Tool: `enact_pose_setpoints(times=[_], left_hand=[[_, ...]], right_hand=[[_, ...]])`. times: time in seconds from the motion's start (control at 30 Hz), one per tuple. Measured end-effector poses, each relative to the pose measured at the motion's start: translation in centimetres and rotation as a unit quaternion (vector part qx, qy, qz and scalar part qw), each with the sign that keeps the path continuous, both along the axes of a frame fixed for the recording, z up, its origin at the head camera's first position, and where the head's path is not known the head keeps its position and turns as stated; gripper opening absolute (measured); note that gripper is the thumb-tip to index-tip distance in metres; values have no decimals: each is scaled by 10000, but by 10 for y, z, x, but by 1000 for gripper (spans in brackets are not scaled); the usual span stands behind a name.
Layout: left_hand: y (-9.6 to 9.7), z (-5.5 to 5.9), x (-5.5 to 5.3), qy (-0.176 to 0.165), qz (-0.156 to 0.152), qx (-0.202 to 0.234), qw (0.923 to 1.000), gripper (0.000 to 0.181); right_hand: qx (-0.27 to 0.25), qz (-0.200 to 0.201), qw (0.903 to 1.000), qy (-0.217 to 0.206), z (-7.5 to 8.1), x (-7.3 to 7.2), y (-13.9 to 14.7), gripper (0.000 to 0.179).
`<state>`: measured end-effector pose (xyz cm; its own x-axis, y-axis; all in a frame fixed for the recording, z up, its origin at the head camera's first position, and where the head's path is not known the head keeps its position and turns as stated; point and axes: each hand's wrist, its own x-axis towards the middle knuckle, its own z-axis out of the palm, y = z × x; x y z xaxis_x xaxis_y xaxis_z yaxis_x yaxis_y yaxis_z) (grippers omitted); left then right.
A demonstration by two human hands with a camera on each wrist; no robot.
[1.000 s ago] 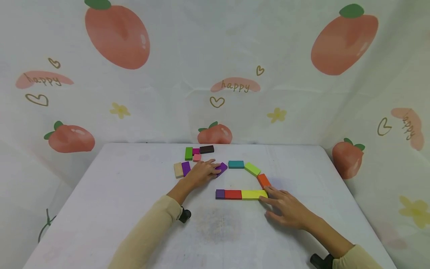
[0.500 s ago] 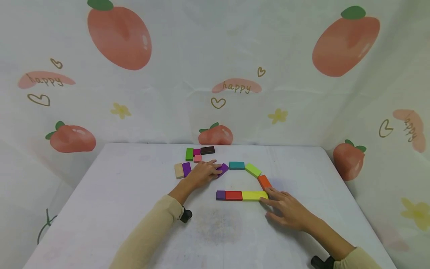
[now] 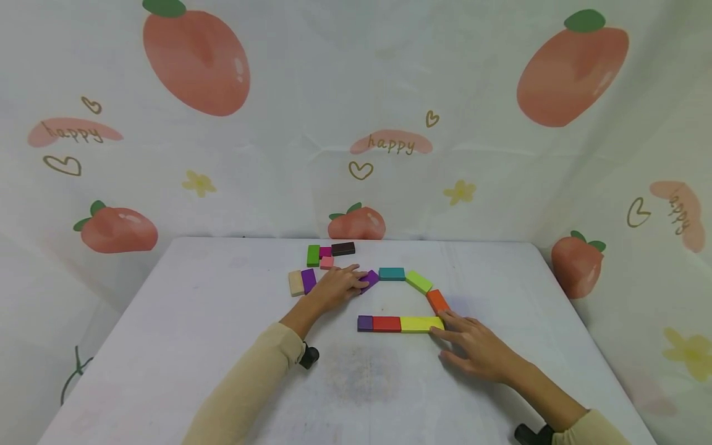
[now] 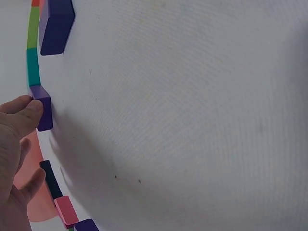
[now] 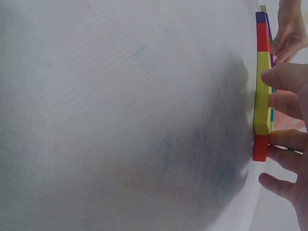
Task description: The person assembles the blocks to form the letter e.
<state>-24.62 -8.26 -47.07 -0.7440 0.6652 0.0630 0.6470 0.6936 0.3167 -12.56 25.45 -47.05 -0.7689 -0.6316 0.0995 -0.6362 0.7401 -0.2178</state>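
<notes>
At near right, our right hand, fingers spread, touches the yellow block and orange block. Farther off and left, our left hand pinches a purple block beside the teal block; a black block lies beyond, near the counter's far edge.

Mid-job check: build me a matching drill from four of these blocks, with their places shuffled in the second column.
Blocks:
1. teal block
2. red block
3. beige block
4. orange block

Places:
A. farthest left of the blocks in the head view
B. between the small indigo block and the yellow block
C. running from the lime block to the right hand
D. next to the purple block that the left hand holds

Pairs: 1-D, 2-B, 3-A, 4-C
</notes>
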Motion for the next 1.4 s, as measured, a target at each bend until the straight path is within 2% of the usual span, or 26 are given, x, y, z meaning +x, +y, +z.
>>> enact_pose_setpoints(times=[0.43,0.6,0.77,0.9,1.03,1.2,1.33,1.4], left_hand=[[1,-1,-1,67,18,14,10000,31],[1,2,1,-27,26,42,10000,33],[-6,5,3,-154,229,239,9993,36],[-20,8,3,-137,463,378,9981,35],[-42,12,0,72,677,384,9969,33],[-69,19,-2,109,1267,567,9903,33],[-89,17,1,35,1538,258,9878,34],[-99,14,4,117,1501,74,9886,33]], right_hand=[[-28,-3,10000,16,0,0,0,46],[-32,-10,10000,17,0,0,1,46],[-44,34,10000,69,-1,0,1,46],[-54,49,10000,66,0,0,1,45],[-12,-6,10000,10,1,-1,1,46],[5,-79,10000,-38,1,-1,2,46],[-38,-50,10000,-31,-1,0,1,46],[-41,-32,10000,-27,-1,0,1,46]])
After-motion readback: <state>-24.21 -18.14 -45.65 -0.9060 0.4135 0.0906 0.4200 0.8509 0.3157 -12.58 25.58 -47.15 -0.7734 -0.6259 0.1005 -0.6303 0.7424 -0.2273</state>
